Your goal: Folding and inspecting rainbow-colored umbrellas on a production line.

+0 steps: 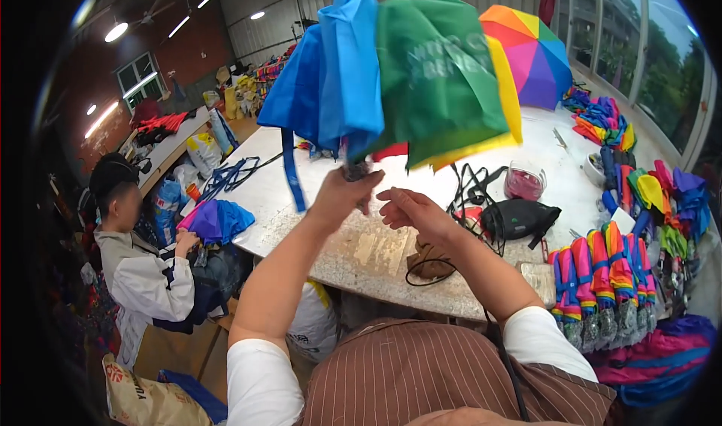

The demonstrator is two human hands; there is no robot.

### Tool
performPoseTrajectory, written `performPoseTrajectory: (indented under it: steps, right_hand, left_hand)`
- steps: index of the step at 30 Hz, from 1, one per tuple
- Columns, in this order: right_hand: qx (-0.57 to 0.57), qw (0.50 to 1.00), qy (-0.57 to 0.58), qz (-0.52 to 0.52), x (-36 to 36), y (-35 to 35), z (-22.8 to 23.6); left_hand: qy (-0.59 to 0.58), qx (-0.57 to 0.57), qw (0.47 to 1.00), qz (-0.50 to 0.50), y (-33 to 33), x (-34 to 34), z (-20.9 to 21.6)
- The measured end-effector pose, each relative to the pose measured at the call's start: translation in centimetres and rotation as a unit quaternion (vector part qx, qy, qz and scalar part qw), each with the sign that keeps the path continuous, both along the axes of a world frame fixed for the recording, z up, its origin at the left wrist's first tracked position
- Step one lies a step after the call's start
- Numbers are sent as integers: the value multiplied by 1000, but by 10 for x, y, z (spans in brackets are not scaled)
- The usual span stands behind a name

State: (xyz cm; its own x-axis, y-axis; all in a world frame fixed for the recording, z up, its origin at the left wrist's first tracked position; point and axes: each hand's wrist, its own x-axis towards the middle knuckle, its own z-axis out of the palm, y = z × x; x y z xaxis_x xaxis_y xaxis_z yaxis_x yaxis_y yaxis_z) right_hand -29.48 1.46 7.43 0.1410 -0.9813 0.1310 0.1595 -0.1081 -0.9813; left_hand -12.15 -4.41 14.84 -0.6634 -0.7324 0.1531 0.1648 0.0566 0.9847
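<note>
My left hand (345, 197) is closed around the handle end of a half-folded multicolour umbrella (444, 80), raised over the table. Its loose blue, green and yellow panels hang in folds, and a blue strap (292, 172) dangles on the left. The handle is mostly hidden by my fingers. Just right of it, my right hand (412, 209) is apart from the umbrella, fingers loosely bent, with nothing visible in them. Below both hands lies the worn front part of the white table (338, 254).
Beside my right forearm lie a black pouch (520, 221), dark cords and a clear tub (524, 180) of pink stuff. Bundled rainbow umbrellas (602, 268) line the right edge. An opened rainbow umbrella (530, 54) stands behind. At left, a person (143, 253) handles a purple-blue umbrella (216, 221).
</note>
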Motion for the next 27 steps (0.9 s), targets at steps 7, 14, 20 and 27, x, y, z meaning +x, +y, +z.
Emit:
performPoseTrajectory:
  steps: [7,14,20,27]
  right_hand:
    - [6,971,232,62,-31,22,-19]
    - [20,906,400,135,-45,30,-41]
    - [-35,860,482,162,-39,29,-48]
    - [-35,906,392,153,-34,11,-38]
  left_hand:
    - [105,144,980,89,-48,18,-42]
    - [-101,-34,990,88,-48,60,-70]
    - [-46,145,987,45,-32,40,-48]
    - [-59,108,992,17,-16,8,-46]
